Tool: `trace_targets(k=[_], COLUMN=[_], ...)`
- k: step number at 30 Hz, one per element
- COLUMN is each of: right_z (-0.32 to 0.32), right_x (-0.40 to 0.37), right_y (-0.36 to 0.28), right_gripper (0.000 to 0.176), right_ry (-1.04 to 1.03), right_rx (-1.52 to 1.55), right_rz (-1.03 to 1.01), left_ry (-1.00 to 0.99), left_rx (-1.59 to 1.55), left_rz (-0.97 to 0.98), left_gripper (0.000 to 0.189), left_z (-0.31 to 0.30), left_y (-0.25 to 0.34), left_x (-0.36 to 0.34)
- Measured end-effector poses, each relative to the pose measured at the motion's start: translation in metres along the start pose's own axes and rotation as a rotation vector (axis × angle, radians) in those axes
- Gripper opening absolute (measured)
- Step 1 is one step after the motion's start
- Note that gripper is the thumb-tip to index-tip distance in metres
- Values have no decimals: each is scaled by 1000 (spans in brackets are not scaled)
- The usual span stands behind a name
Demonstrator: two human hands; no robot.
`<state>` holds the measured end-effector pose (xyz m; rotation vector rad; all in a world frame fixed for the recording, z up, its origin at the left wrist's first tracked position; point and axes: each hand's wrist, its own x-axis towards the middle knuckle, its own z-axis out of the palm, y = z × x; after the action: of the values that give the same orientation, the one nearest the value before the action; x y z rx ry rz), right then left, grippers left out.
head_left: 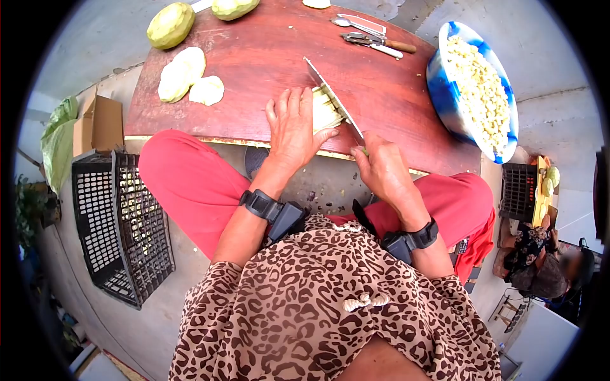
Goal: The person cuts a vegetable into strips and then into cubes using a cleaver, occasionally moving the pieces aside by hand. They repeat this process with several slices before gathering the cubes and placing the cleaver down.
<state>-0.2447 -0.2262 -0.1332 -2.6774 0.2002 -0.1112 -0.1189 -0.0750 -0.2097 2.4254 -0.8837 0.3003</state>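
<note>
My right hand (384, 166) is wrapped around the handle of a long knife (335, 100), whose blade slants up and left over the wood. Beneath the blade, near the table's front edge, lies a stack of pale slices (323, 115) cut from a peeled fruit or vegetable. My left hand (292, 124) holds the stack from its left side, fingers stretched forward and thumb along the near edge. To the left are flat pale cut pieces (182, 73) and a smaller piece (206, 91). Two peeled pale green oval fruits (171, 26) (232, 7) sit at the far left.
A blue and white basin (445, 95) full of small pale cubes stands at the table's right. Peelers and a spoon (368, 41) lie at the back of the red table (267, 57). Left on the floor are black crates (121, 222) and a cardboard box (98, 124). Another person (537, 260) sits far right.
</note>
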Motion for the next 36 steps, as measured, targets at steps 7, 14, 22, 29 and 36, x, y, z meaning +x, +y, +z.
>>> trace_targets(k=[7, 14, 22, 29, 36], right_z=[-7, -13, -25, -16, -21], right_x=[3, -1, -7, -5, -3], right_y=[-5, -3, -21, -12, -15], right_gripper=[22, 21, 22, 24, 23], right_ry=[-85, 76, -8, -44, -42], right_rx=[42, 61, 44, 48, 40], right_rz=[79, 4, 22, -3, 12], left_ry=[23, 4, -23, -55, -90], left_rx=[-39, -47, -43, -36, -36], left_rz=[48, 55, 71, 55, 32], left_gripper=[87, 91, 88, 84, 81], left_z=[4, 2, -1, -4, -7], left_y=[-3, -4, -5, -2, 1], left_x=[1, 1, 0, 1, 1])
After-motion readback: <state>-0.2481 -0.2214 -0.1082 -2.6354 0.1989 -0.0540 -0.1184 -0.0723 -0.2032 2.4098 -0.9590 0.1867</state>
